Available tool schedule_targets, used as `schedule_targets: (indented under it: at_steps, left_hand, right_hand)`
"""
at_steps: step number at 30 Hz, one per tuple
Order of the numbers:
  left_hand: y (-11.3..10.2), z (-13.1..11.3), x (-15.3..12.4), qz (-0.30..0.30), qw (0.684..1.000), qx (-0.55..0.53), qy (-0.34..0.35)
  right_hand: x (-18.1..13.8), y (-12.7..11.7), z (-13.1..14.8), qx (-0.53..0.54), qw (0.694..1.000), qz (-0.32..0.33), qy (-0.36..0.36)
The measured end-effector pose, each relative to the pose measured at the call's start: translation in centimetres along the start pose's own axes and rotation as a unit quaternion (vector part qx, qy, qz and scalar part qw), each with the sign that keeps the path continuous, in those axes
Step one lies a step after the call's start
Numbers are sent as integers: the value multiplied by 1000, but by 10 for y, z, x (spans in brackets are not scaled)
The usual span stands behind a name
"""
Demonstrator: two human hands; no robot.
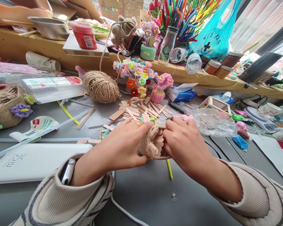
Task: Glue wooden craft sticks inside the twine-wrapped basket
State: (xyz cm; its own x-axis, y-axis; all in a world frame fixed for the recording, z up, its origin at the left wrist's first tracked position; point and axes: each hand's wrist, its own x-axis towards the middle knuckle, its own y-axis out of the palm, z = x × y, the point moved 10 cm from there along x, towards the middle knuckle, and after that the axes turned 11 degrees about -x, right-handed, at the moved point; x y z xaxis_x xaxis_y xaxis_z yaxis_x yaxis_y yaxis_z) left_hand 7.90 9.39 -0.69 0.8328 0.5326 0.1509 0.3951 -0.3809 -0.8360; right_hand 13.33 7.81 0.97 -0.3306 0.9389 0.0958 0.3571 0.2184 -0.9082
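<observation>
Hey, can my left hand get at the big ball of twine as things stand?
Probably yes, but only after letting go: the left hand is gripping the twine-wrapped piece. Otherwise the way to the ball of twine looks fairly free, with low things such as loose wooden sticks in between.

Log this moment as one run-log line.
left hand: holding twine-wrapped piece | right hand: gripping its other side | beyond hands: loose wooden sticks, twine ball
</observation>
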Motion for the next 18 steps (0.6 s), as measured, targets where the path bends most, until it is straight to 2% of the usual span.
schedule_targets:
  at_steps: [18]
  left_hand:
    - [1, 2, -2, -3, 1000, 7, 1]
  right_hand:
    - [-1, 2, 0, -18, 1000, 1, 5]
